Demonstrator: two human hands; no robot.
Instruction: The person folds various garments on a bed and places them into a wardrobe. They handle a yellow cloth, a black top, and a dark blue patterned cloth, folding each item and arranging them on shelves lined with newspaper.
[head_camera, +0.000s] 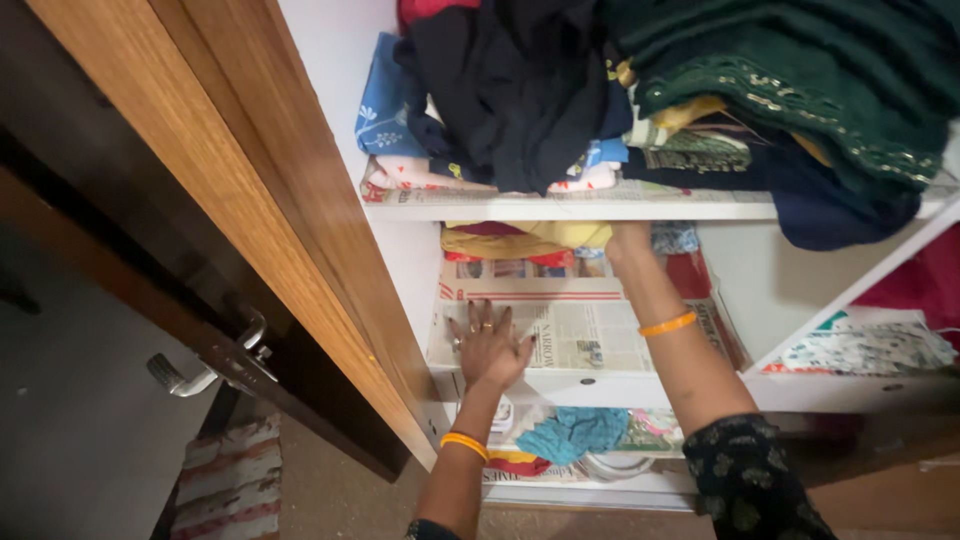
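My left hand (489, 347) lies flat, fingers spread, palm down on the newspaper lining (590, 335) of the middle wardrobe shelf (640, 385), pinning the near left part of the sheet so it stays smooth against the board. The hand grips nothing; it only presses. Ahead of it and to the right, my right hand (627, 240) reaches deep toward the back of the same shelf, where folded yellow and red cloth (520, 240) sits under the shelf above. The upper shelf's edge hides those fingers, so I cannot tell whether they are closed on the cloth or only touching it. An orange bangle (667, 324) rings my right wrist over the newspaper, and a second orange bangle (464, 444) circles my left wrist, just below the shelf's front lip.

Above my right hand, the upper shelf (560, 208) carries a loose heap: a black garment (510, 90) in the middle, a dark green embroidered one (800, 80) spilling over the edge to the right, a blue printed piece (385, 100) at the left. Below my left wrist, the lower shelf holds a teal cloth (572, 432) on more newspaper. Right of my forearm, past a white divider (850, 290), a patterned white cloth (870, 350) rests in the next compartment. Far to the left of my pressing hand stands the open wooden door (200, 200) with its metal handle (205, 375), and a striped mat (230, 480) lies on the floor beneath it.
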